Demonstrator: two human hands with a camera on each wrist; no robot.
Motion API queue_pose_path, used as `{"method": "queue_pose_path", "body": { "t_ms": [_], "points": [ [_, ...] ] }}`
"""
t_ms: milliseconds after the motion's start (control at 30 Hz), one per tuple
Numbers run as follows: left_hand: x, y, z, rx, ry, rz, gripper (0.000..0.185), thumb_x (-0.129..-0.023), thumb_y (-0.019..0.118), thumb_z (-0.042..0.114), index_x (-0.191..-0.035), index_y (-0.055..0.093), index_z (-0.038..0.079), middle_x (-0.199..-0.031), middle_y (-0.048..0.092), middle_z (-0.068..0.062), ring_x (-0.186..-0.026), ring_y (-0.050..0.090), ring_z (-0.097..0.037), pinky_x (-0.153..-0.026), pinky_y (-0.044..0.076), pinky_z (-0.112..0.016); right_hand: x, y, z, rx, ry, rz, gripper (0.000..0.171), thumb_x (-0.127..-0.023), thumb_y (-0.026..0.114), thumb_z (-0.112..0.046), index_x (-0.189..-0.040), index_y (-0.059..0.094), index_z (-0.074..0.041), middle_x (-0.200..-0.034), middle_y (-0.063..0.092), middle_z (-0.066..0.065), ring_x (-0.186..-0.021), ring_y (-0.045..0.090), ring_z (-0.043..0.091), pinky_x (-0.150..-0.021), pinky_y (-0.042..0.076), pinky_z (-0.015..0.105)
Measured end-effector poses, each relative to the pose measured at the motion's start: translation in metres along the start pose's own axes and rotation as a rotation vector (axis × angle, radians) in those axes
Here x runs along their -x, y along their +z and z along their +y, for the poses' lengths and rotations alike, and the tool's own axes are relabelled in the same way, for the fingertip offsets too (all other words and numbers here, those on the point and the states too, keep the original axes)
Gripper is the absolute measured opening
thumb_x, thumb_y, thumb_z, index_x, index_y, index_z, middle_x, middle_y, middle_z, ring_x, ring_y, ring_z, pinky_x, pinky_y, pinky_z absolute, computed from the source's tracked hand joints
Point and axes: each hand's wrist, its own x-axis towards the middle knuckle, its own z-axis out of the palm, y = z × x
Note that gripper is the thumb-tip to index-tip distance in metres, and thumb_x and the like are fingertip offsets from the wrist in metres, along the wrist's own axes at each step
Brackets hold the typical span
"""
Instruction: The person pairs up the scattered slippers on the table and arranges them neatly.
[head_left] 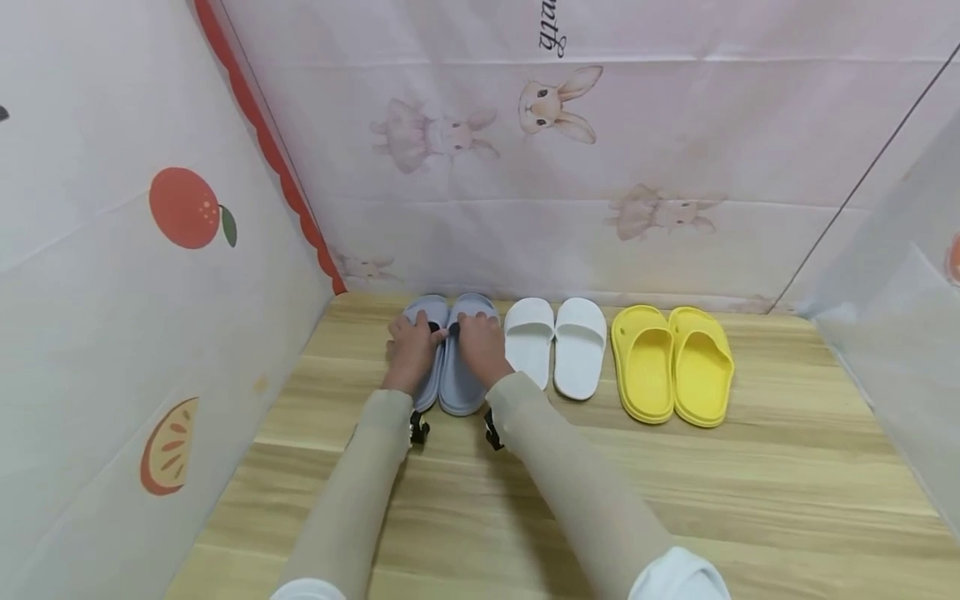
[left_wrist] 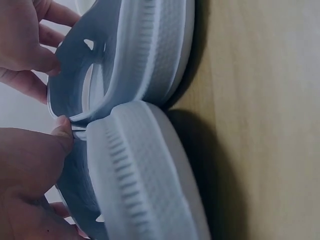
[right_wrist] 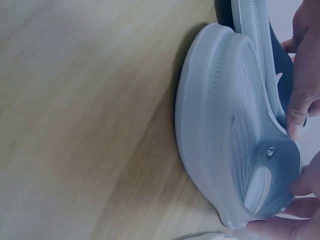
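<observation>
Slippers stood in three pairs along the back wall (head_left: 675, 150) in the head view: a grey pair (head_left: 450, 367) at the left, a white pair (head_left: 555, 346) in the middle, a yellow pair (head_left: 672, 364) at the right, all on the wooden floor (head_left: 675, 500). The left hand (head_left: 408, 350) lay on the left grey slipper and the right hand (head_left: 482, 347) on the right one, with the fingers bent over the straps. The two grey slippers touched each other, near the left wall (head_left: 112, 292) with fruit prints. The white and yellow pairs were already straight and side by side, so I judged that the arranging was almost finished and only the grey pair was not yet let go.

In the left wrist view the grey pair (left_wrist: 135, 150) filled the picture, sole edges touching. The left hand (left_wrist: 30, 175) pinched the strap of the nearer slipper with the thumb on its edge. Fingers of the right hand (left_wrist: 30, 55) touched the other strap.

In the right wrist view the grey slipper (right_wrist: 225, 135) rested on the floor (right_wrist: 90, 125), the second slipper just behind it. The right hand (right_wrist: 300, 100) gripped the strap, thumb on the outside, the other fingers curled below.
</observation>
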Motion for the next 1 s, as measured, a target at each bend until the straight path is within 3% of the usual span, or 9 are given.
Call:
{"method": "queue_pose_path", "body": {
  "t_ms": [200,533,800,1000],
  "points": [
    [-0.002,0.002,0.001,-0.006,-0.004,-0.008,0.070,-0.103,0.052,0.047,-0.155,0.033,0.004,-0.148,0.032,-0.034,-0.132,0.031,-0.049,-0.100,0.037,-0.064,0.001,-0.002,0.002,-0.002,-0.013,-0.010,0.034,-0.105,0.049,-0.017,-0.134,0.066,-0.016,-0.112,0.072,0.015,-0.100,0.066,0.032,-0.087,0.055,0.041],
    [-0.001,0.007,0.003,-0.037,0.014,0.037,0.070,-0.102,0.051,0.050,-0.153,0.036,0.005,-0.145,0.034,-0.033,-0.127,0.034,-0.048,-0.097,0.040,-0.063,0.004,-0.009,0.007,-0.079,0.004,-0.016,0.035,-0.105,0.048,-0.016,-0.135,0.065,-0.017,-0.116,0.070,0.018,-0.102,0.065,0.035,-0.086,0.056,0.044],
    [-0.001,0.006,0.008,-0.047,0.036,-0.020,0.073,-0.102,0.049,0.054,-0.154,0.034,0.006,-0.148,0.033,-0.032,-0.130,0.034,-0.049,-0.098,0.040,-0.063,0.004,-0.001,0.015,-0.045,0.069,-0.026,0.035,-0.104,0.051,-0.021,-0.136,0.063,-0.023,-0.116,0.069,0.015,-0.102,0.065,0.034,-0.083,0.057,0.047],
    [0.004,-0.005,0.002,-0.072,0.008,-0.060,0.082,-0.101,0.040,0.064,-0.159,0.025,0.010,-0.155,0.029,-0.031,-0.140,0.027,-0.048,-0.103,0.030,-0.070,0.009,-0.007,0.016,-0.117,0.038,-0.016,0.057,-0.102,0.053,-0.031,-0.155,0.039,-0.017,-0.144,0.051,0.021,-0.128,0.053,0.040,-0.107,0.043,0.053]
  ]
}}
